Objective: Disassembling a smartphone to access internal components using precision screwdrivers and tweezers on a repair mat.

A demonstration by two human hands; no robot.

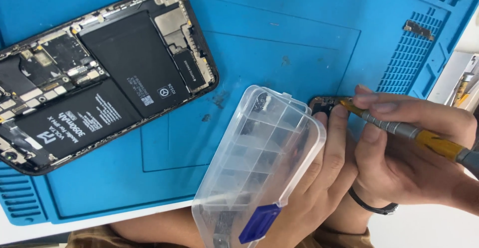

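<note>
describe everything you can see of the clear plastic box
The clear plastic box is a see-through compartment organiser, its inside split by a grid of dividers, with a blue latch at its near edge. The lid looks shut. It is held tilted above the blue mat, gripped along its right side by the left hand. What lies inside is too blurred to tell.

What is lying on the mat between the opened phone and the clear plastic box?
Only bare blue mat with dark smudges lies between the phone and the box, seen in the head view.
</note>
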